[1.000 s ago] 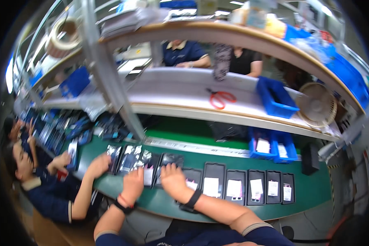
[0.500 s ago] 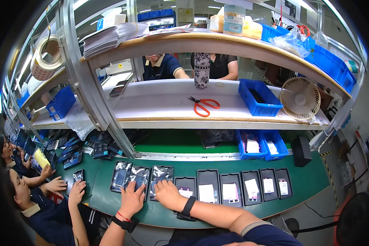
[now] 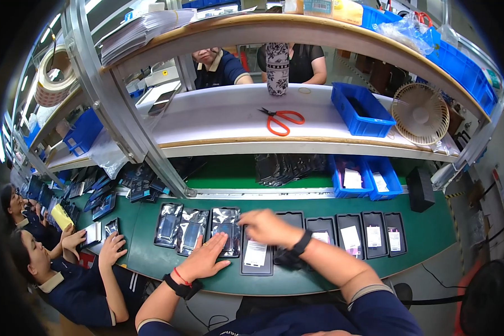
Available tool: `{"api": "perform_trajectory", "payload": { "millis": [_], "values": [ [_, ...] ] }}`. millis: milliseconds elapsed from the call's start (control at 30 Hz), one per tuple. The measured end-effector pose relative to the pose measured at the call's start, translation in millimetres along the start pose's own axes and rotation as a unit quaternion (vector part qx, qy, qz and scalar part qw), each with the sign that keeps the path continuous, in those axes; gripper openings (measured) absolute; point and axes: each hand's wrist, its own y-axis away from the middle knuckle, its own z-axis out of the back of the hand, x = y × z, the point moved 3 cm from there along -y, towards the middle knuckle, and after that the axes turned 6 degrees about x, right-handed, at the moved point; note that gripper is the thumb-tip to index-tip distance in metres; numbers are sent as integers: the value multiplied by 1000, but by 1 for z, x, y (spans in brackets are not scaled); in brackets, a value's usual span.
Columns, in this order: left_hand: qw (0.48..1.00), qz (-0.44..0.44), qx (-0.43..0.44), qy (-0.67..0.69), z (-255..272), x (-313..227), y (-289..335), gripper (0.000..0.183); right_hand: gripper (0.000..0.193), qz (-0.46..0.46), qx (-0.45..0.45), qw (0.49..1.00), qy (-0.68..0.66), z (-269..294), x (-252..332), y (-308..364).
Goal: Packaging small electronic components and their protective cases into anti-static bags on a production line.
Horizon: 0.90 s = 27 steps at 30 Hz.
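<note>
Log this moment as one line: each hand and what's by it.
left hand: fingers spread, at rightmost shiny bag | right hand: blurred, over open black tray | shelf: orange-handled scissors

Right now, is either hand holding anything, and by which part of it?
The left hand grips nothing, lying open over a bagged package; the right hand is too blurred to tell.

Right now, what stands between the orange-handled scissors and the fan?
A blue bin stands between the scissors and the fan, as the head view shows.
</note>
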Motion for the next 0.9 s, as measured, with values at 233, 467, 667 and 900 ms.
{"api": "perform_trajectory", "payload": {
  "millis": [233,467,667,900],
  "values": [
    [992,-118,-27,-47,60,-17,-79,66,32,-172,-4,950,259,128,-89,12],
    [995,-38,-85,-33,61,16,-264,80,77,-87,54,973,208,107,-135,-34],
    [993,-63,-94,32,43,28,-265,54,73,-142,85,956,242,87,-140,-28],
    [989,21,-143,2,96,-7,-151,40,75,-166,110,923,330,86,-134,-45]
  ]
}}
